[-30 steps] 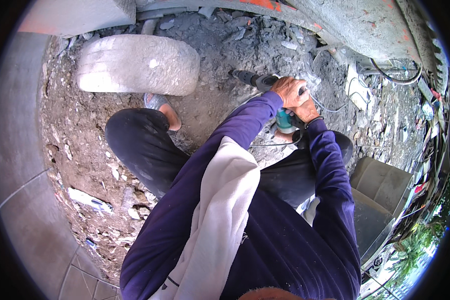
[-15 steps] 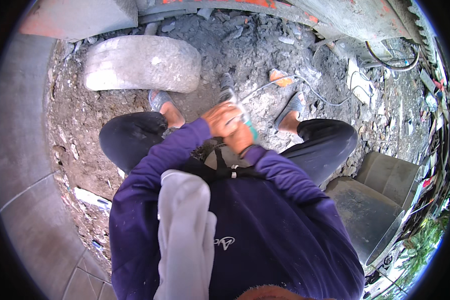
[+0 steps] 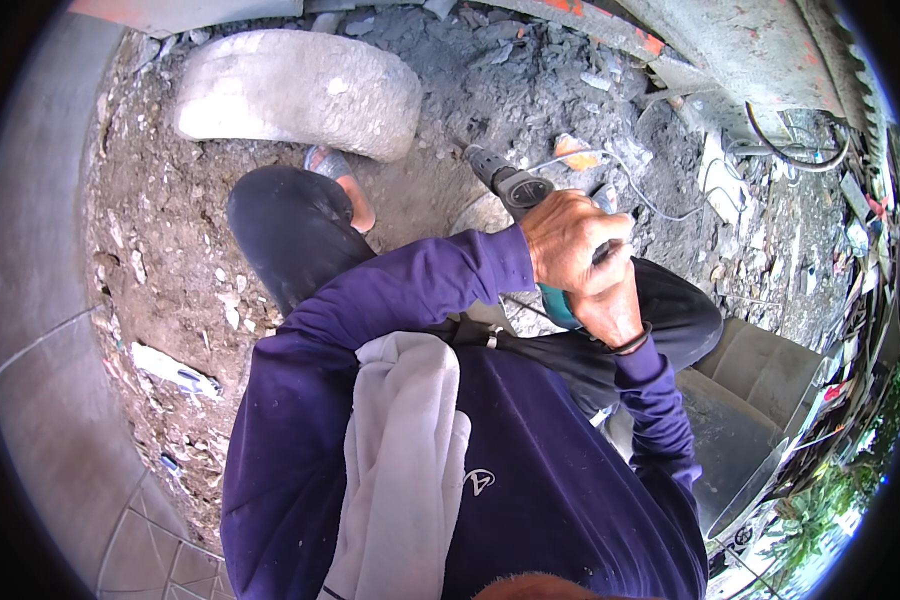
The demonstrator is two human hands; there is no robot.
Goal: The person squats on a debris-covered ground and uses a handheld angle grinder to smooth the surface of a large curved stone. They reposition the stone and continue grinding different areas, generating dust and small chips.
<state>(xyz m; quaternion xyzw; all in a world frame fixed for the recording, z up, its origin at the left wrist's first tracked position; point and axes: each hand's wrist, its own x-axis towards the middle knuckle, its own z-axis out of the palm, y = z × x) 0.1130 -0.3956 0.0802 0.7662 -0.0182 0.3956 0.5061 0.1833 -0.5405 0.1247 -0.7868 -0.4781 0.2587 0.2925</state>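
In both my hands is a rotary hammer drill with a dark grey front and a teal body. Its nose points up and left toward the broken ground. My left hand wraps over the body behind the dark front section. Lower and closer to me, my right hand is closed around the rear of the tool, with a dark band at its wrist. The hands overlap and hide much of the handle. A pale cord trails off to the right. The tool's tip is hard to make out against the grey rubble.
A large pale rounded block lies ahead on the left. An orange lump sits by the cord. Paving borders the left. Dark containers stand at lower right; a black hose loop lies far right.
The drill and both hands have moved right, and the drill now slants up-left. My right knee has dropped lower, and my left leg has shifted inward.
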